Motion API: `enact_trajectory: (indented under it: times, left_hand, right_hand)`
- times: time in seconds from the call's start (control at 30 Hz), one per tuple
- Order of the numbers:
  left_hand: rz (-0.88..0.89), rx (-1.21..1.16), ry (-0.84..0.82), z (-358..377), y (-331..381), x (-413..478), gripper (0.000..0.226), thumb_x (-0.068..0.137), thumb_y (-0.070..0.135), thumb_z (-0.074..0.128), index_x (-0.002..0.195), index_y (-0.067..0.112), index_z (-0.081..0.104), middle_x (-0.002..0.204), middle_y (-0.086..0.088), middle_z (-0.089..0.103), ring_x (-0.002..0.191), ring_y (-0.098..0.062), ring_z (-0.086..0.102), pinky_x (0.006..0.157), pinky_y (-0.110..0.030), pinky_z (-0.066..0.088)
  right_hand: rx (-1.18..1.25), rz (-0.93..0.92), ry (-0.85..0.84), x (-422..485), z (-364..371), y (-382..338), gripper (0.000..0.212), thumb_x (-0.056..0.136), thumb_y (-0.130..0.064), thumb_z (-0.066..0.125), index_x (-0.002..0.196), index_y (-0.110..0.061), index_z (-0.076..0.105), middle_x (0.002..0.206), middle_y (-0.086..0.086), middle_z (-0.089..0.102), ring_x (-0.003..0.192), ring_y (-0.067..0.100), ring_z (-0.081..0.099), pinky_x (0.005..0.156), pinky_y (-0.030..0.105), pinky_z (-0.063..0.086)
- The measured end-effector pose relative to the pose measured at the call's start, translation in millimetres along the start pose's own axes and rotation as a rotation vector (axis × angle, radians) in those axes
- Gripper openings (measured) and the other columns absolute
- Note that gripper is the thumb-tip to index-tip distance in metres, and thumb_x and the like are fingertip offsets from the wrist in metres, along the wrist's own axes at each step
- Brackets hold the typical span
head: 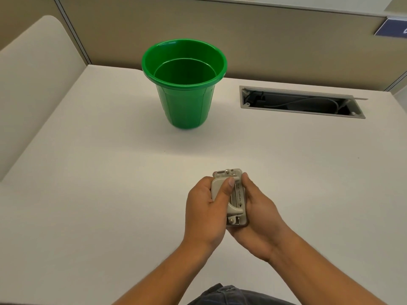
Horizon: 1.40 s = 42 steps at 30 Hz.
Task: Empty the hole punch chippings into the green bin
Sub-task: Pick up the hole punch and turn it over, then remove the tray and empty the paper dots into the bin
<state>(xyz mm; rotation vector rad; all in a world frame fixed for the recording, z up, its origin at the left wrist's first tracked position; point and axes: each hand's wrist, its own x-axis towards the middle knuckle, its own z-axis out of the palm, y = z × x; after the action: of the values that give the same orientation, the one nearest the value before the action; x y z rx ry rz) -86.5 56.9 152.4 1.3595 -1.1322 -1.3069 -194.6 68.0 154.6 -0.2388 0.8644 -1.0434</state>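
A green plastic bin stands upright and open on the white desk, toward the back centre. Its inside looks dark and I see nothing in it. A beige hole punch is held above the near part of the desk, well in front of the bin. My left hand grips its left side with the thumb across the handle. My right hand cups its right side and underside. The punch's base is hidden by my fingers.
An open cable slot with wires inside is set into the desk at the back right. Beige partition walls close off the back, and a rounded white panel borders the left side. A blue sign hangs at the top right.
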Motion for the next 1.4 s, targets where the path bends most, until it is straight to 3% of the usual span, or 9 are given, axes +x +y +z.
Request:
enact_trajectory:
  times: [0.13,0.27,0.43,0.67,0.83,0.97,1.13,1.23,1.4]
  left_hand:
    - [-0.030,-0.027,0.042,2.8,-2.2,-3.5,0.036,0.092,0.049,0.056,0.078,0.017,0.066,0.074,0.001,0.071,0.062,-0.004,0.067,0.055,-0.022,0.053]
    - [-0.074,-0.095,0.085,4.4,0.9,-4.1,0.043,0.095,0.051,0.050,0.078,0.016,0.069,0.076,-0.006,0.073,0.068,-0.014,0.068,0.066,-0.038,0.057]
    - [-0.124,-0.174,0.079,4.5,4.1,-4.4,0.040,0.095,0.047,0.052,0.082,0.016,0.073,0.081,-0.008,0.076,0.075,-0.018,0.071,0.075,-0.041,0.058]
    - [-0.130,-0.250,0.059,3.5,4.6,-6.8,0.039,0.095,0.044,0.052,0.085,0.015,0.075,0.082,-0.008,0.077,0.074,-0.013,0.071,0.065,-0.024,0.057]
    - [-0.182,-0.339,0.005,0.1,5.8,-4.9,0.040,0.093,0.050,0.050,0.088,0.020,0.076,0.082,-0.002,0.078,0.075,-0.011,0.073,0.063,-0.022,0.058]
    - [-0.258,-0.421,0.008,-2.7,5.9,-2.9,0.046,0.091,0.055,0.049,0.093,0.018,0.078,0.094,-0.010,0.079,0.086,-0.022,0.075,0.071,-0.033,0.060]
    - [-0.329,-0.547,-0.015,-6.3,3.1,0.3,0.049,0.082,0.058,0.054,0.091,0.017,0.080,0.088,-0.007,0.080,0.082,-0.020,0.076,0.064,-0.030,0.061]
    - [-0.344,-0.602,-0.023,-6.6,1.2,1.2,0.045,0.088,0.054,0.052,0.084,0.020,0.081,0.084,-0.005,0.080,0.080,-0.019,0.076,0.063,-0.030,0.060]
    - [-0.399,-0.727,-0.023,-6.1,-2.9,2.5,0.043,0.089,0.050,0.056,0.096,0.015,0.079,0.104,-0.014,0.077,0.095,-0.027,0.074,0.089,-0.044,0.057]
  right_hand:
    - [0.032,-0.044,0.084,0.5,0.9,7.8,0.048,0.097,-0.048,0.042,0.114,-0.016,0.073,0.112,0.008,0.074,0.106,0.022,0.069,0.088,0.033,0.054]
    - [0.086,-0.045,0.077,-1.0,1.6,8.9,0.041,0.096,-0.045,0.047,0.109,-0.018,0.075,0.104,0.004,0.075,0.100,0.018,0.070,0.086,0.031,0.056]
    - [0.173,-0.010,0.087,-1.8,3.1,7.2,0.035,0.095,-0.042,0.054,0.105,-0.017,0.076,0.100,0.002,0.076,0.097,0.017,0.071,0.082,0.030,0.057]
    - [0.255,0.056,0.114,-3.0,2.3,6.3,0.036,0.091,-0.042,0.057,0.109,-0.015,0.074,0.105,0.005,0.074,0.101,0.019,0.069,0.098,0.031,0.048]
    - [0.292,0.071,0.082,-4.0,0.6,3.2,0.041,0.093,-0.043,0.053,0.105,-0.011,0.076,0.101,0.008,0.076,0.095,0.021,0.073,0.087,0.033,0.057]
    - [0.273,0.089,0.071,-4.4,1.9,1.3,0.045,0.093,-0.044,0.051,0.108,-0.009,0.075,0.107,0.011,0.075,0.099,0.023,0.071,0.091,0.035,0.055]
    - [0.309,0.090,0.073,-7.4,4.9,-0.9,0.049,0.094,-0.042,0.052,0.128,-0.008,0.063,0.117,0.013,0.071,0.109,0.026,0.065,0.099,0.039,0.048]
    - [0.336,0.084,0.074,-9.2,7.2,-3.0,0.052,0.094,-0.041,0.053,0.136,-0.010,0.055,0.131,0.012,0.061,0.127,0.025,0.052,0.109,0.039,0.040]
    - [0.374,0.080,0.066,-11.5,6.6,-4.0,0.052,0.093,-0.039,0.055,0.135,-0.010,0.056,0.143,0.011,0.055,0.133,0.024,0.049,0.108,0.041,0.041]
